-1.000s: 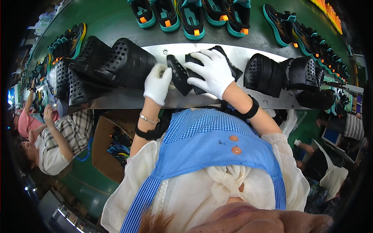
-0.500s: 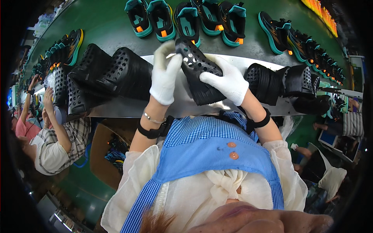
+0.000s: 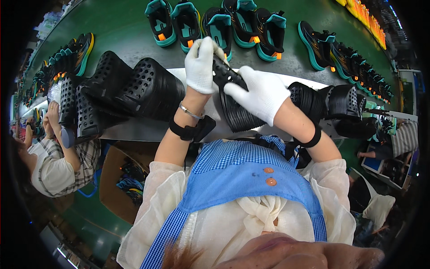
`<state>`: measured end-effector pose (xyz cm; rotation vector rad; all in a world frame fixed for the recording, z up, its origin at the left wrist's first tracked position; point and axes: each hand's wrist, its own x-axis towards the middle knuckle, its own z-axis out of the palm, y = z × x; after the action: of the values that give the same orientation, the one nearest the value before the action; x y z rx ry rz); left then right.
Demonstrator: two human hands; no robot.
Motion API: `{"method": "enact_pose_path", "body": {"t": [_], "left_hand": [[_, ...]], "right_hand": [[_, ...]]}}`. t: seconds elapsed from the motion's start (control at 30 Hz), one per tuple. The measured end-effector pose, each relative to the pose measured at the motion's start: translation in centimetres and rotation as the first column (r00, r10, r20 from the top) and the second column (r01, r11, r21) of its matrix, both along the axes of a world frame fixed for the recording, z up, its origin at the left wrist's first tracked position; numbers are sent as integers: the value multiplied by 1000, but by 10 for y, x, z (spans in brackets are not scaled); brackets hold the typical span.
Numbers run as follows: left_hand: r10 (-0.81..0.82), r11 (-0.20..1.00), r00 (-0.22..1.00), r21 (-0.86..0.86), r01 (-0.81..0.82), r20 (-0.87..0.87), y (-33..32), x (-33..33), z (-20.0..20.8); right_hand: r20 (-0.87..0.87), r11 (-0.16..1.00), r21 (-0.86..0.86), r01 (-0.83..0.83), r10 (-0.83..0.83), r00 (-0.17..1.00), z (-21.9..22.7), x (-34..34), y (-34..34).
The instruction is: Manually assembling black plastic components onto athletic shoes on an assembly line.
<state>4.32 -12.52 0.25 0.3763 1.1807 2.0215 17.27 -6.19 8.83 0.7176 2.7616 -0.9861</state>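
1 black holed piece (image 3: 227,77), pinched at frame's upper centre by fingers of left hand (image 3: 200,69) and right hand (image 3: 265,95)

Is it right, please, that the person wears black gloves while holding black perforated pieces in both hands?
Not quite: the head view shows white, not black, gloves on the left hand and right hand; both do hold black perforated pieces.

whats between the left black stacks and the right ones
In the head view: the left hand, right hand and the perforated black piece they hold.
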Motion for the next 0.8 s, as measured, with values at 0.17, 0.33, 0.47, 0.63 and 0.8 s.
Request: {"method": "enact_pose_path", "body": {"t": [0.17,0.33,0.47,0.63,0.8], "left_hand": [[-5,894,785,-355,-274,-619,7,-30,-50],[-304,857,307,-400,-324,-902,11,-33,-65],[-412,828,313,-495,-264,-856,18,-37,-58],[-429,788,344,-532,-309,-835,28,-30,-57],[-429,789,322,-524,-321,-844,30,-29,-61]], "right_hand": [[246,948,319,14,-97,964,-2,-25,29],[176,986,160,-37,8,984,-42,-42,94],[173,999,17,44,-46,984,-49,-58,109],[128,996,69,57,-66,990,-52,-60,114],[147,976,207,66,-98,984,-44,-64,100]]}}
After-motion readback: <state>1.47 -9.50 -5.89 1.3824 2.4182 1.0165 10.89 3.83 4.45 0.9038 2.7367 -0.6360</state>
